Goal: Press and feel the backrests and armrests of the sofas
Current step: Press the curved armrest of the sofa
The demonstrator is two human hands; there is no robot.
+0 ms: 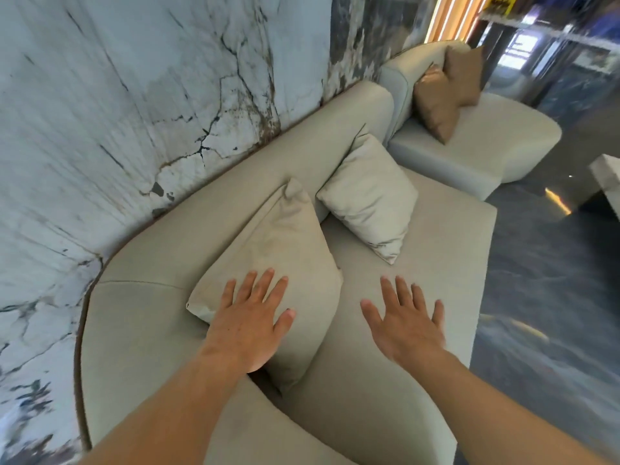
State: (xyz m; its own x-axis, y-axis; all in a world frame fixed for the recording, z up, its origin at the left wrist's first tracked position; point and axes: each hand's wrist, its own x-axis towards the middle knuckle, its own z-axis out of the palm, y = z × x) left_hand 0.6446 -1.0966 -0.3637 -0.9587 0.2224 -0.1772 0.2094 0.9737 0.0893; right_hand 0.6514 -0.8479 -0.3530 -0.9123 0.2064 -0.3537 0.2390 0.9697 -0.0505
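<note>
A long beige sofa (436, 263) runs along the wall, with a curved backrest (208, 209) and a rounded armrest (134, 323) at the near end. A beige cushion (285, 243) leans against the backrest. My left hand (250, 322) lies flat on the lower part of this cushion, fingers spread. Over the seat, my right hand (406, 320) is open with its fingers apart; whether it touches the seat I cannot tell. A lighter cushion (369, 196) rests further along. A second pale sofa (486, 142) stands beyond.
A white marble wall (117, 112) with dark veins backs the sofa on the left. Two brown cushions (446, 92) sit on the far sofa. Dark glossy floor (553, 297) lies to the right, with a white table corner (607, 176) at the right edge.
</note>
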